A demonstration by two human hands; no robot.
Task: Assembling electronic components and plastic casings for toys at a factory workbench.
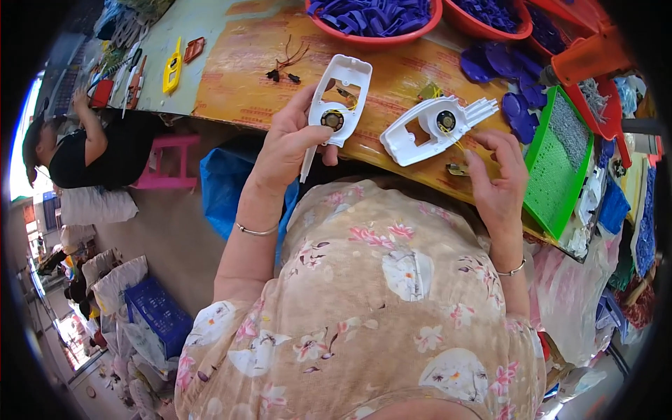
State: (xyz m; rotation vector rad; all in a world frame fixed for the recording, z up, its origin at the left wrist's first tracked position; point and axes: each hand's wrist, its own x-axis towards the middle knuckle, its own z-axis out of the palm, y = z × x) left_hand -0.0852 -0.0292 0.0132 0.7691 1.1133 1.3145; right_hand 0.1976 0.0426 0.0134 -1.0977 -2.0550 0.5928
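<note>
My left hand (290,136) is closed on a white plastic housing (348,73), thumb at its lower part. A round black speaker (332,121) with yellow wires sits in this housing, and a narrow white strip points down beside it. To the right, several white housings (402,136) lie stacked on the table, the top one with a speaker (446,122). Beside them my right hand (502,171) has thumb and forefinger apart, close to a thin yellow wire. A small circuit board (457,169) is next to the right thumb.
Red basins (381,35) of purple pieces line the back. Loose purple parts (521,112) and a green tray (548,189) of small metal pieces are on the right. Dark connectors (283,75) and a yellow housing (172,66) lie left. Another person (91,147) sits at far left.
</note>
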